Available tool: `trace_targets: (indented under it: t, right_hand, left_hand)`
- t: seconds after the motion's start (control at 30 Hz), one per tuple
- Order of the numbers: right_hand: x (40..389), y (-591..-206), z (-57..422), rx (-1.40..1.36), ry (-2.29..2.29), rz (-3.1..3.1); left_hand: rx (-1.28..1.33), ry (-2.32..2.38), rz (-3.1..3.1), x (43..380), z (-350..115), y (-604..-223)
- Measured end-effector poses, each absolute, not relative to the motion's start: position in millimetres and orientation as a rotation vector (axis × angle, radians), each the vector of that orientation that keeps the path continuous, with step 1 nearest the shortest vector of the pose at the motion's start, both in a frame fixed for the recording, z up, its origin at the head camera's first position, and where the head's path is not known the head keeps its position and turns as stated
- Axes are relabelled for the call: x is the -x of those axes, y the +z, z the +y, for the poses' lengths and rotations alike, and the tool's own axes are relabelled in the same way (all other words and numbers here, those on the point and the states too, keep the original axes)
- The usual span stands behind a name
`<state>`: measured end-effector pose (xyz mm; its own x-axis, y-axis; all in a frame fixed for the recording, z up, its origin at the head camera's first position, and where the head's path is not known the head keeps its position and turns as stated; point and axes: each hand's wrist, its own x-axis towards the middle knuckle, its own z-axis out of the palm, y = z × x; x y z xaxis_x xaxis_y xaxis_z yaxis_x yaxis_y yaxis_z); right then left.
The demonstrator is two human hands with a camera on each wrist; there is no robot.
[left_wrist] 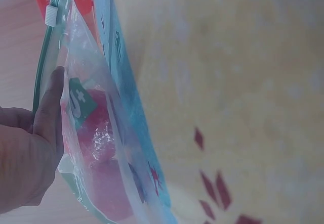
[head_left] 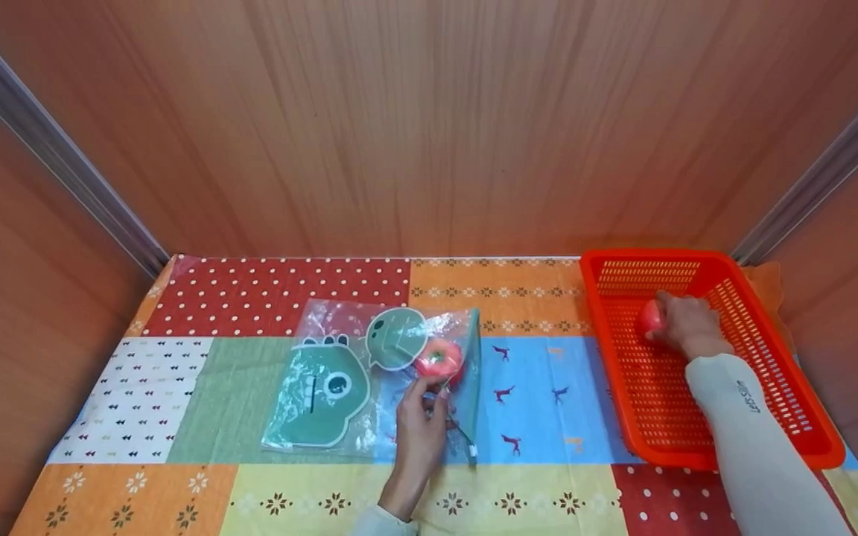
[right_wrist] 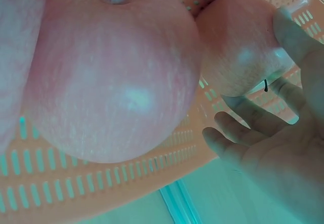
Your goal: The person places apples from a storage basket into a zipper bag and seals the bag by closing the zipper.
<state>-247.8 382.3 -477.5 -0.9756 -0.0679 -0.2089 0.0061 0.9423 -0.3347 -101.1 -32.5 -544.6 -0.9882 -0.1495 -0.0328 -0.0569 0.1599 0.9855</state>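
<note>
Clear bag (head_left: 378, 391) lies flat-ish on the patchwork cloth (head_left: 522, 402), roughly mid-table, w/ a red apple (head_left: 438, 359) inside near the zip end. From the L wrist, 2 red round shapes show thru the plastic. L hand (head_left: 421, 432) has thumb & fingers pinched on the bag by its green zip strip (left_wrist: 40, 67); white slider (left_wrist: 51, 15) sits toward one end of it.

Printing on the bag: a big green one-eyed figure (head_left: 321, 406) & a smaller green head (head_left: 397, 339). There's also a green patch (left_wrist: 82, 101) w/ white marks, one like a "+", the rest too unclear to read.

Over to the R, R hand (head_left: 690, 324) is down in the red basket (head_left: 675, 458), thumb & fingers around a second apple (head_left: 651, 318), stem visible from the R wrist. That cam also has a large apple (right_wrist: 114, 77) up close in the basket, just beside the held one, plus a cropped pinkish surface at the edge, can't tell what.

Pale R sleeve (head_left: 760, 439) has dark lettering on the forearm, approx "LetsSlim". Cloth has dots, snowflakes, little trees & red animals, no wording I can read. Wood-grain panels (head_left: 429, 126) stand behind & both sides, w/ grey strips (head_left: 49, 134) at the corners.
</note>
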Motion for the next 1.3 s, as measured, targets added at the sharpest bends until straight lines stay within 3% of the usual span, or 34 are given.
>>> trace_targets:
  t: [1.3]
  right_hand:
    - [227.7, -477.7, 371.8, 0.247, -0.366, 2.96]
  left_hand:
    - [-0.184, -1.959, -2.345, 101.7, -35.4, -544.8]
